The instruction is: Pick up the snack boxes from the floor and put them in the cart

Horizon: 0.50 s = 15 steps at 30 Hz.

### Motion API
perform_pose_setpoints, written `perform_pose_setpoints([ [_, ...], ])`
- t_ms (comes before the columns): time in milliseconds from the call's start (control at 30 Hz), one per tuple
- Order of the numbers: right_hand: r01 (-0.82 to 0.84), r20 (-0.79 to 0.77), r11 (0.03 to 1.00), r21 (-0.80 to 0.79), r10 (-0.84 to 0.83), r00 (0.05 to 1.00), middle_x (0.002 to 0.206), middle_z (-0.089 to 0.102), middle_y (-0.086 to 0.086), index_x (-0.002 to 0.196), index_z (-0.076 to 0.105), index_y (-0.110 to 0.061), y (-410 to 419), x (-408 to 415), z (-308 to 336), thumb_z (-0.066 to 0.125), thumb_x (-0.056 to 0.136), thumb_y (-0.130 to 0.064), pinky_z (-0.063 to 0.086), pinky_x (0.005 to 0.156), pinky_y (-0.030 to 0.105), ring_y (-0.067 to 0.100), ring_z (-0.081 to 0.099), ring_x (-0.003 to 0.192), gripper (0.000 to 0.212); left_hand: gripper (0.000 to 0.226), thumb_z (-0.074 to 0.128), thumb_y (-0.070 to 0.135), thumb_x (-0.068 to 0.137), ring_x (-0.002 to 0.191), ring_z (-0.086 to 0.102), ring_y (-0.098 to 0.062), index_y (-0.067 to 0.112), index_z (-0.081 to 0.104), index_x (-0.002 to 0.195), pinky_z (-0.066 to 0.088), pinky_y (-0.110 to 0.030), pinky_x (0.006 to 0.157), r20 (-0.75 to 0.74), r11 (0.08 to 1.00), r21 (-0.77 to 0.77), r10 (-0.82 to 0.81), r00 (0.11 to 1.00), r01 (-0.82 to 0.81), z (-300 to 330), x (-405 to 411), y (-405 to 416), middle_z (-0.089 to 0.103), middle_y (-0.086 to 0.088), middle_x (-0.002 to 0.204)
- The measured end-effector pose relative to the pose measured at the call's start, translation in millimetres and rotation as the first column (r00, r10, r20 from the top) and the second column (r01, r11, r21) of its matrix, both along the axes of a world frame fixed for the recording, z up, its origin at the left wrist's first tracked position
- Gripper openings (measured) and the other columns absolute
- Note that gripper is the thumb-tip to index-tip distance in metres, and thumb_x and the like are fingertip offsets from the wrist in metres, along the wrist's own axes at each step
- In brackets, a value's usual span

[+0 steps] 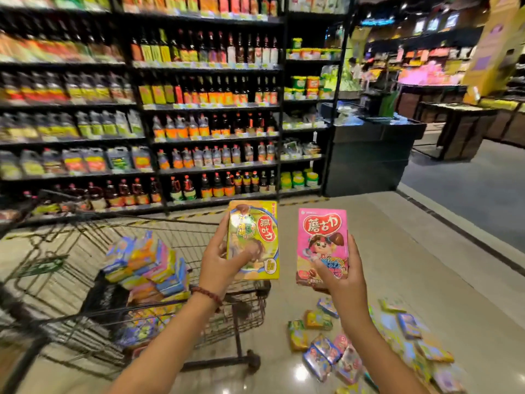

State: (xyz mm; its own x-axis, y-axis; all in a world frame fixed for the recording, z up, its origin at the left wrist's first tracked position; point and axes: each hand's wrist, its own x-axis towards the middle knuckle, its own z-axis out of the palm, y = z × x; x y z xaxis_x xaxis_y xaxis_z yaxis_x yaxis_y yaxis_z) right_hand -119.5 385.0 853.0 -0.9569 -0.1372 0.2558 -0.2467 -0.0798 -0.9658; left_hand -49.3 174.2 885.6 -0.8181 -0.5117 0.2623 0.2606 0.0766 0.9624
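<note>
My left hand (pixel 220 263) grips a yellow snack box (pixel 257 234) upright, thumb across its front, just above the right rim of the wire cart (pixel 250 292). To its right, my right hand (pixel 342 275) holds a pink snack box (pixel 324 237) from below, also upright, over the floor. Inside the cart lies a heap of several blue, yellow and pink boxes (pixel 147 263). More snack boxes (pixel 335 356) are scattered on the shiny floor at the lower right, below my right forearm.
Tall shelves of sauce bottles (pixel 204 115) run along the far side of the aisle behind the cart. A dark counter (pixel 369 155) stands at the aisle's end on the right, with open tiled floor (pixel 412 265) beyond the scattered boxes.
</note>
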Motion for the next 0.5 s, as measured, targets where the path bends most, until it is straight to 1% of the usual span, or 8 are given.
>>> perform_pose_setpoints([
  [33,-0.039,-0.006,0.999,-0.001,0.039,0.999,0.120,0.049,-0.023,0.137,0.030,-0.037,-31,0,1,0.071,0.083,-0.008,0.052,0.057,0.014,-0.022,0.056,0.092,0.074,0.076,0.077,0.001,0.073,0.104,0.063,-0.009,0.046,0.042,0.123,0.055,-0.030,0.085,-0.006,1.000,0.002,0.031,0.999,-0.031,1,10,-29,0.058,-0.002,0.128],
  [67,-0.077,-0.017,0.997,0.008,0.077,0.997,0.120,0.050,-0.022,0.137,0.031,-0.037,-60,0,1,0.072,0.082,-0.010,0.052,0.061,0.013,-0.019,0.057,0.095,0.074,0.074,0.076,0.002,0.074,0.103,0.063,-0.005,0.047,0.042,0.122,0.055,-0.032,0.087,-0.005,0.998,0.010,0.064,0.998,-0.064,3,19,-58,0.057,0.000,0.129],
  [167,-0.185,-0.015,0.982,0.030,0.186,0.982,0.124,0.052,-0.018,0.140,0.032,-0.037,-144,5,5,0.073,0.081,-0.014,0.053,0.064,0.014,-0.009,0.058,0.101,0.075,0.077,0.085,0.021,0.065,0.116,0.058,-0.016,0.053,0.043,0.120,0.049,-0.047,0.096,0.035,0.982,0.015,0.186,0.982,-0.186,2,49,-142,0.051,-0.002,0.138],
  [233,-0.257,-0.019,0.966,0.038,0.258,0.966,0.127,0.052,-0.011,0.145,0.032,-0.031,-194,8,3,0.072,0.081,-0.013,0.053,0.062,0.014,-0.010,0.060,0.098,0.077,0.078,0.086,0.034,0.061,0.125,0.051,-0.020,0.060,0.042,0.120,0.045,-0.050,0.100,0.066,0.966,-0.003,0.258,0.964,-0.259,-2,66,-189,0.046,0.000,0.143],
  [267,-0.285,-0.019,0.957,0.049,0.286,0.958,0.130,0.052,-0.009,0.146,0.030,-0.031,-217,9,0,0.073,0.081,-0.016,0.053,0.065,0.015,-0.009,0.060,0.100,0.079,0.079,0.084,0.039,0.058,0.127,0.049,-0.020,0.064,0.042,0.120,0.044,-0.051,0.101,0.081,0.961,-0.005,0.275,0.958,-0.275,-5,73,-209,0.046,0.002,0.143],
  [333,-0.328,-0.015,0.941,0.080,0.330,0.944,0.133,0.050,-0.010,0.145,0.029,-0.038,-258,13,-7,0.073,0.080,-0.022,0.054,0.071,0.017,-0.005,0.057,0.108,0.080,0.079,0.084,0.031,0.065,0.125,0.051,-0.021,0.060,0.043,0.125,0.046,-0.049,0.099,0.088,0.957,0.012,0.289,0.953,-0.291,-15,83,-244,0.049,0.001,0.141],
  [433,-0.387,0.052,0.918,0.083,0.384,0.922,0.134,0.049,-0.012,0.138,0.029,-0.049,-307,19,-17,0.073,0.081,-0.021,0.057,0.071,0.020,-0.007,0.058,0.103,0.077,0.076,0.076,0.006,0.075,0.118,0.057,-0.018,0.047,0.042,0.129,0.050,-0.043,0.096,0.095,0.951,0.035,0.304,0.948,-0.308,-33,90,-280,0.056,0.001,0.133],
  [500,-0.424,0.106,0.902,0.079,0.415,0.904,0.129,0.045,-0.018,0.141,0.027,-0.043,-332,19,-24,0.071,0.083,-0.015,0.054,0.061,0.013,-0.015,0.059,0.092,0.078,0.075,0.074,0.003,0.077,0.118,0.057,-0.016,0.048,0.042,0.127,0.049,-0.043,0.097,0.113,0.942,0.044,0.326,0.939,-0.332,-44,88,-296,0.057,0.002,0.132],
])
